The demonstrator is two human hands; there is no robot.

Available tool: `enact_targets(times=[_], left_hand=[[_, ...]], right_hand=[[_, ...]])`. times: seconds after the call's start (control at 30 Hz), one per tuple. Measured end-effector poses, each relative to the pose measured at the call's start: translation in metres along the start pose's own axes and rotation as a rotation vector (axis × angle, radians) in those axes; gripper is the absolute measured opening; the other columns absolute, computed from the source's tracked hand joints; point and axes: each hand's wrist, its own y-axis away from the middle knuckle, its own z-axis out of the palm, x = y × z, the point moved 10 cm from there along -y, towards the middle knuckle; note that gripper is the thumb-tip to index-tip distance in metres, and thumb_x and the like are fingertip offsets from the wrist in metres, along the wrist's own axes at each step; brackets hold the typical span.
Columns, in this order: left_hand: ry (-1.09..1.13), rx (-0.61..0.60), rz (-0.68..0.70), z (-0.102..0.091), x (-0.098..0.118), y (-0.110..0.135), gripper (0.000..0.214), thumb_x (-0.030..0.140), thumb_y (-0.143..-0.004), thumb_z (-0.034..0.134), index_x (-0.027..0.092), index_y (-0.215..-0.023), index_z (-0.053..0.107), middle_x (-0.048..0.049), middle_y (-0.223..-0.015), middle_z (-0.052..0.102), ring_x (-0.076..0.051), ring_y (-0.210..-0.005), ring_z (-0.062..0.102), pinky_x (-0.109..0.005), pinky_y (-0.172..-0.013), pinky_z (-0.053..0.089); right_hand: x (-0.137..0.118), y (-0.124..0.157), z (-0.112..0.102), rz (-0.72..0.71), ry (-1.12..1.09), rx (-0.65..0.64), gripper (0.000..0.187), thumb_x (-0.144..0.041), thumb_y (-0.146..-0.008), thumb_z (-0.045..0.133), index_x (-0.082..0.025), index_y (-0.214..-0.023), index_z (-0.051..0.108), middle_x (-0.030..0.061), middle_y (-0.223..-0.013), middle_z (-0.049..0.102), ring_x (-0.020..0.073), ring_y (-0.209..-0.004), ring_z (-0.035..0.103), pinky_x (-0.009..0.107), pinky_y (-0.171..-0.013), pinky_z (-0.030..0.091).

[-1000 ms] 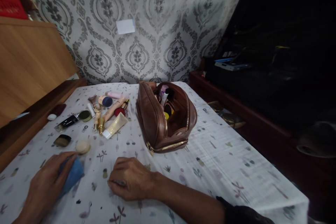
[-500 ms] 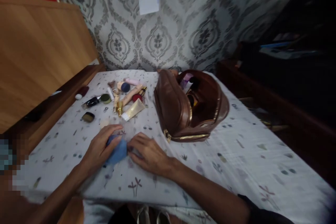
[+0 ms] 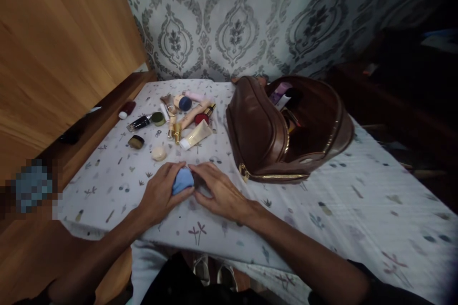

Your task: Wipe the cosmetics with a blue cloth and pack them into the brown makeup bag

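A big wooden board (image 3: 60, 57) leans up on the left, and a wall with gray swirly paper (image 3: 236, 33) stands behind. A white cloth (image 3: 358, 219) with tiny printed plants covers the flat top in front of them.

On the cloth sits a big, shiny brown leather bag (image 3: 254, 128). It is round and puffy, and its gold zipper (image 3: 275, 177) is open. Small tubes poke up inside it.

Left of the bag lies a messy pile of makeup, with a cream tube (image 3: 196, 135) and a gold lipstick (image 3: 176, 133). A round pale sponge (image 3: 158, 153) sits just in front of the pile.

Nearer still, the left hand (image 3: 161, 190) curls around a soft blue sponge (image 3: 183, 181) and holds it against the cloth. The right hand (image 3: 222, 191) is spread open just beside it, and its fingertips (image 3: 195, 167) touch the blue sponge.
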Motion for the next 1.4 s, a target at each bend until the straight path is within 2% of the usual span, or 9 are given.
enact_targets(times=[0.37,0.57,0.67,0.8,0.9,1.0,1.07,1.23,1.4], left_hand=[[0.495,-0.012,-0.111,0.011,0.017,-0.041,0.029,0.038,-0.097,0.039,0.02,-0.111,0.056,-0.0048,-0.103,0.063,-0.022,-0.1,0.058,-0.034,-0.091,0.044],[0.712,0.109,-0.225,0.023,-0.004,-0.076,0.015,0.027,-0.087,0.045,0.02,-0.085,0.058,0.0006,-0.079,0.059,-0.018,-0.079,0.056,-0.028,-0.076,0.045],[0.753,0.139,-0.257,0.031,-0.016,-0.083,0.018,0.033,-0.088,0.05,0.019,-0.092,0.059,-0.0001,-0.082,0.061,-0.018,-0.079,0.057,-0.028,-0.076,0.046],[0.648,0.214,-0.248,0.021,-0.022,-0.079,0.028,0.041,-0.096,0.044,0.02,-0.107,0.058,-0.003,-0.094,0.065,-0.02,-0.09,0.06,-0.032,-0.088,0.046],[0.538,0.211,-0.096,0.008,-0.004,-0.073,0.031,0.039,-0.1,0.035,0.021,-0.112,0.057,-0.0058,-0.104,0.064,-0.021,-0.099,0.059,-0.037,-0.096,0.044],[0.363,0.143,0.24,0.001,0.039,-0.064,0.028,0.032,-0.099,0.037,0.021,-0.116,0.057,-0.0093,-0.117,0.062,-0.024,-0.112,0.055,-0.041,-0.102,0.04],[0.302,0.098,0.347,0.003,0.057,-0.058,0.025,0.028,-0.097,0.043,0.021,-0.117,0.055,-0.011,-0.12,0.06,-0.025,-0.114,0.054,-0.042,-0.102,0.04],[0.464,0.063,0.042,0.008,0.031,-0.065,0.021,0.029,-0.096,0.043,0.021,-0.115,0.048,-0.0065,-0.107,0.061,-0.02,-0.101,0.057,-0.033,-0.091,0.044],[0.621,0.094,-0.106,0.013,-0.004,-0.075,0.021,0.037,-0.096,0.045,0.022,-0.108,0.052,-0.0018,-0.094,0.059,-0.019,-0.091,0.056,-0.03,-0.086,0.044]], right_hand=[[0.027,0.001,-0.024,0.197,-0.23,0.05,0.054,-0.036,-0.089,0.063,-0.022,-0.137,0.045,0.0119,-0.129,0.06,0.0248,-0.114,0.06,0.044,-0.098,0.048],[0.039,0.003,-0.032,0.265,-0.197,0.162,0.066,-0.028,-0.08,0.071,-0.022,-0.138,0.042,0.0094,-0.124,0.058,0.0236,-0.109,0.06,0.041,-0.096,0.05],[0.048,0.006,-0.036,0.332,-0.195,0.228,0.073,-0.031,-0.076,0.075,-0.022,-0.14,0.041,0.011,-0.127,0.057,0.0257,-0.115,0.059,0.043,-0.1,0.048],[0.061,0.01,-0.035,0.41,-0.193,0.274,0.087,-0.033,-0.071,0.08,-0.023,-0.145,0.036,0.012,-0.128,0.057,0.0258,-0.111,0.062,0.044,-0.1,0.049],[0.062,0.012,-0.035,0.393,-0.112,0.283,0.097,-0.029,-0.068,0.08,-0.024,-0.15,0.029,0.0116,-0.127,0.058,0.0265,-0.108,0.063,0.044,-0.097,0.052],[0.043,0.011,-0.034,0.234,0.02,0.262,0.1,-0.02,-0.074,0.071,-0.022,-0.156,0.014,0.0157,-0.134,0.055,0.0305,-0.118,0.059,0.047,-0.1,0.051],[0.027,0.01,-0.032,0.119,0.117,0.245,0.096,-0.012,-0.081,0.06,-0.021,-0.158,0.004,0.0183,-0.14,0.051,0.0314,-0.127,0.054,0.05,-0.103,0.048],[0.009,0.009,-0.026,-0.002,0.157,0.171,0.106,-0.009,-0.081,0.061,-0.029,-0.158,-0.009,0.0159,-0.144,0.049,0.0313,-0.126,0.053,0.051,-0.1,0.051],[0.007,0.007,-0.022,-0.038,0.095,0.117,0.098,-0.014,-0.086,0.066,-0.037,-0.158,0.004,0.0108,-0.144,0.05,0.0282,-0.13,0.051,0.051,-0.104,0.048]])
